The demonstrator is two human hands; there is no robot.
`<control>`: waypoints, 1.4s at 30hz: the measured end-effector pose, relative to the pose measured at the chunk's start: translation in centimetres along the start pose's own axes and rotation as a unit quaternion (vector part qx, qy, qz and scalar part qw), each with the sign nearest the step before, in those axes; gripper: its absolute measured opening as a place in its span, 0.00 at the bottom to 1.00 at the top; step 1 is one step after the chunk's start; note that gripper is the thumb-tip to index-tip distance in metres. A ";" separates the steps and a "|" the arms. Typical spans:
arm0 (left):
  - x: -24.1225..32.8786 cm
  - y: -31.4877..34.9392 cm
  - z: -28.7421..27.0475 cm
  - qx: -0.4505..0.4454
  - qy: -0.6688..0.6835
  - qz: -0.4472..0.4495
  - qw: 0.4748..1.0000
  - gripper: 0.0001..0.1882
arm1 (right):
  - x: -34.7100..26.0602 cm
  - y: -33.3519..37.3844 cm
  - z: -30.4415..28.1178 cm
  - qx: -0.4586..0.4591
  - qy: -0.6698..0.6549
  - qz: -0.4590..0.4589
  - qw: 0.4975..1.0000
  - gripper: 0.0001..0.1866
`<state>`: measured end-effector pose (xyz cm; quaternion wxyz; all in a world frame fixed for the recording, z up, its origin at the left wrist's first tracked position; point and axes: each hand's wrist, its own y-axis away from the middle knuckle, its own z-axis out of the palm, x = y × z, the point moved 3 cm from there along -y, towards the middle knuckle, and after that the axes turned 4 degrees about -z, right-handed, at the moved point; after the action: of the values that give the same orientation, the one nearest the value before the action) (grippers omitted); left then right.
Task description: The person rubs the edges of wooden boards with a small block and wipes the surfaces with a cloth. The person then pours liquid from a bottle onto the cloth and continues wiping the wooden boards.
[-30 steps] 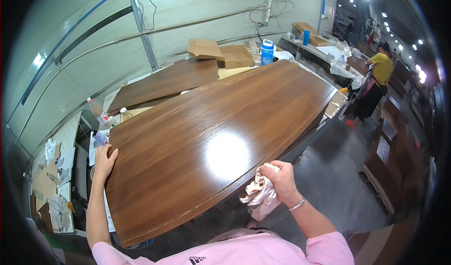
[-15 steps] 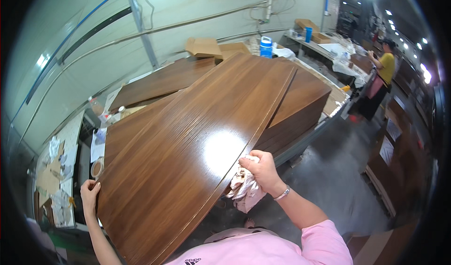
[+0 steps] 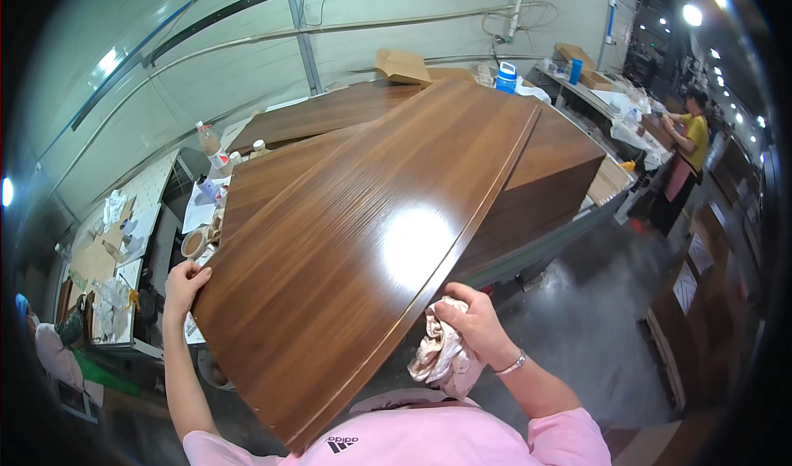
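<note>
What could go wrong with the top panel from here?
The top panel lies skewed over the stack, its near end overhanging; it might tip or slide if the left hand loses the edge. The wristband by the right hand, which grips a cloth, could scratch the glossy finish.

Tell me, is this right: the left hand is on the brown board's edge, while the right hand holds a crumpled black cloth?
Not quite: in the head view the crumpled cloth is whitish, not black. The right hand does hold it, and the left hand is on the edge of the brown board.
</note>
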<state>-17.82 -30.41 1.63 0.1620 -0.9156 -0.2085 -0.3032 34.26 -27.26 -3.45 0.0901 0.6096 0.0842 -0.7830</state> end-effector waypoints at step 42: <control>26.4 31.5 22.5 -0.772 0.296 0.288 0.484 0.15 | -13.1 -8.4 -24.3 0.158 0.752 0.032 0.639 0.15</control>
<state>27.49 -40.56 -4.46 -0.4794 -0.5382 0.4450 -0.5315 58.22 -12.76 3.51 -0.0768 0.9954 -0.0219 -0.0520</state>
